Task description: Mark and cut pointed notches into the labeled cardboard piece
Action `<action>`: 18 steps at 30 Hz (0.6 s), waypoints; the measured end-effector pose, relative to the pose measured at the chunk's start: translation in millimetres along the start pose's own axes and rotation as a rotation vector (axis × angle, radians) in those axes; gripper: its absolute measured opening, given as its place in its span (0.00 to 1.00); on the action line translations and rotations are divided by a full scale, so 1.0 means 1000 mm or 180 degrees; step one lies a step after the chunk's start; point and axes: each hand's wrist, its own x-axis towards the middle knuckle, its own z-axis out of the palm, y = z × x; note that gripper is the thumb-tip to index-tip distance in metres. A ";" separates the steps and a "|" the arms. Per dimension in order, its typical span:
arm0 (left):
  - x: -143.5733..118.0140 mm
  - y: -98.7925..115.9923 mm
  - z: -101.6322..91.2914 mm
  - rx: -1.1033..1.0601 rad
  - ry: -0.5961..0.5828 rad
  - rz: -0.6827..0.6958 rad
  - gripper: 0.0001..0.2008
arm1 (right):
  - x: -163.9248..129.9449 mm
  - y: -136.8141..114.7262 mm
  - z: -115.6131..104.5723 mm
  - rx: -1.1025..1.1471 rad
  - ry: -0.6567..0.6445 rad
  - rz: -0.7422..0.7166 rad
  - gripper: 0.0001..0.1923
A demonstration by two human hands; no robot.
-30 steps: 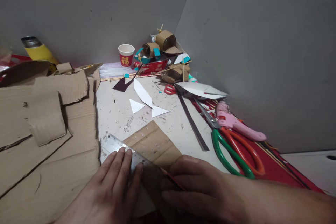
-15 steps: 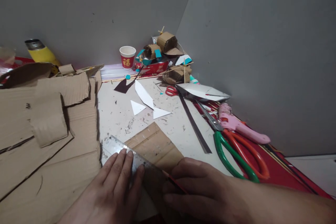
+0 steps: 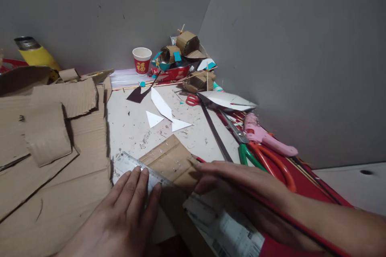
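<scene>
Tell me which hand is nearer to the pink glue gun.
Right. The right hand lies just below and left of the pink glue gun, by the scissors; the left hand presses the metal ruler far to its left.

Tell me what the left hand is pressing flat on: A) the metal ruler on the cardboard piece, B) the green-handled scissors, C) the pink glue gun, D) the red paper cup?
A: the left hand lies fingers-down on the metal ruler across the cardboard piece.
</scene>
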 end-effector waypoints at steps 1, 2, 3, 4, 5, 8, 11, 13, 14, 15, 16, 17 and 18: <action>0.001 0.001 0.000 -0.0016 0.0022 0.0006 0.30 | 0.002 -0.005 -0.005 0.0053 0.0070 0.0187 0.16; 0.001 0.002 0.001 -0.0046 0.0021 -0.0002 0.30 | 0.004 -0.009 -0.010 0.0099 0.0039 0.0273 0.16; 0.002 0.003 0.001 -0.0091 0.0009 -0.0034 0.30 | 0.008 -0.014 -0.014 0.0105 -0.0051 0.0338 0.15; 0.002 0.005 0.001 -0.0141 -0.0015 -0.0086 0.30 | 0.012 -0.017 -0.018 0.0081 -0.0188 0.0401 0.15; 0.002 0.006 0.001 -0.0198 -0.0052 -0.0155 0.30 | 0.016 -0.019 -0.021 0.0066 -0.0096 0.0392 0.15; 0.002 0.008 0.001 -0.0317 -0.0083 -0.0347 0.31 | 0.033 -0.020 -0.019 0.0177 0.0066 0.0296 0.12; 0.002 0.004 0.000 -0.0340 -0.0021 -0.0225 0.29 | 0.051 -0.013 0.000 0.0809 -0.0004 0.0575 0.12; 0.003 0.002 0.000 -0.0321 0.0008 -0.0099 0.28 | 0.063 -0.008 0.016 0.1516 -0.0019 0.0940 0.10; 0.002 0.003 0.001 -0.0311 0.0026 -0.0102 0.27 | 0.068 -0.006 0.025 0.1832 -0.0086 0.1170 0.09; 0.002 0.004 0.004 -0.0293 0.0062 -0.0166 0.27 | 0.073 -0.004 0.032 0.2073 -0.0073 0.1348 0.07; 0.002 0.006 0.007 -0.0275 0.0107 -0.0259 0.26 | 0.078 -0.003 0.039 0.2229 -0.0103 0.1488 0.06; 0.002 0.008 0.012 -0.0245 0.0212 -0.0378 0.25 | 0.083 -0.002 0.044 0.2313 -0.0083 0.1541 0.05; 0.001 0.011 0.017 -0.0186 0.0328 -0.0446 0.25 | 0.086 -0.001 0.049 0.2336 -0.0073 0.1556 0.06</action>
